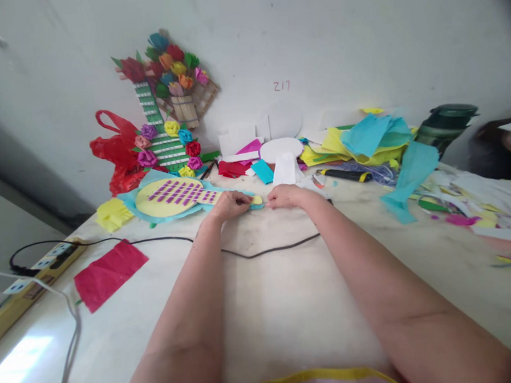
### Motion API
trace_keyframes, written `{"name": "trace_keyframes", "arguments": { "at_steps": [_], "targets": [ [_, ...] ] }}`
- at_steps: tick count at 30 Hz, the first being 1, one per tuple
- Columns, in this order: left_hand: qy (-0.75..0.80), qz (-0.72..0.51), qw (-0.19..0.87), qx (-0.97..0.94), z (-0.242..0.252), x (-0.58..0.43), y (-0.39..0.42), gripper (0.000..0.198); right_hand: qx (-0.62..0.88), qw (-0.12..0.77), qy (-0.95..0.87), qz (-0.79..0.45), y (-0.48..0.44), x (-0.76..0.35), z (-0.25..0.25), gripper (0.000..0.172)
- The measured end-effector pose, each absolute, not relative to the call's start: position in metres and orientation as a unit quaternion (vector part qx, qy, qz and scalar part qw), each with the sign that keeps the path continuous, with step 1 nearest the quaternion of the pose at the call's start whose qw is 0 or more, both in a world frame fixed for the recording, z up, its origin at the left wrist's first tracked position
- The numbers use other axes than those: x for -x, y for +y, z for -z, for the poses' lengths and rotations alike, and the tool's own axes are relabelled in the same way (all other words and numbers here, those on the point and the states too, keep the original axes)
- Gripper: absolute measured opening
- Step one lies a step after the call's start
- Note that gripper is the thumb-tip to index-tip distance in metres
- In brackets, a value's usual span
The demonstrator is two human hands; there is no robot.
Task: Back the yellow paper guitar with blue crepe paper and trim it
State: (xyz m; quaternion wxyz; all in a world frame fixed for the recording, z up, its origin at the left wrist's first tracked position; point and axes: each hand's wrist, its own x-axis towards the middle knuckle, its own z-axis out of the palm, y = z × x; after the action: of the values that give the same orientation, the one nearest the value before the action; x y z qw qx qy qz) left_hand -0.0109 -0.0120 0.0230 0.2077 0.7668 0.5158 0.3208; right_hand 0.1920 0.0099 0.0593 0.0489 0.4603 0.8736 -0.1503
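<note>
A yellow paddle-shaped piece point(142, 200) with purple woven strips lies on light blue crepe paper point(130, 205), its round part at the left and its narrow handle pointing right. My left hand point(233, 205) is closed on the handle near its right end. Just right of the handle tip, my right hand point(286, 196) is pinched at the end of the blue paper; whatever is between its fingertips is too small to make out.
Behind stand a green piece with paper flowers point(167, 150) and a red bag point(118, 147). A black cable point(262, 252) crosses the table point(287, 304). Red paper point(109, 273) and a power strip point(49, 271) lie left. Paper scraps point(462, 203), a yellow-black cutter point(344, 175) and a dark bottle point(444, 127) are right.
</note>
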Motion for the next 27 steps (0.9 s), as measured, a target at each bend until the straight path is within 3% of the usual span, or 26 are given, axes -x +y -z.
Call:
{"name": "trace_keyframes", "arguments": {
  "at_steps": [14,27],
  "targets": [
    [0.517,-0.306,0.196,-0.775,-0.027,0.010,-0.014,0.014,-0.507,0.104,0.851,0.085,-0.013,-0.175,-0.079,0.032],
    [0.517,-0.304,0.194,-0.776,-0.027,0.010,-0.015,0.014,-0.538,0.087,0.832,0.104,-0.008,-0.172,-0.067,0.035]
  ]
}}
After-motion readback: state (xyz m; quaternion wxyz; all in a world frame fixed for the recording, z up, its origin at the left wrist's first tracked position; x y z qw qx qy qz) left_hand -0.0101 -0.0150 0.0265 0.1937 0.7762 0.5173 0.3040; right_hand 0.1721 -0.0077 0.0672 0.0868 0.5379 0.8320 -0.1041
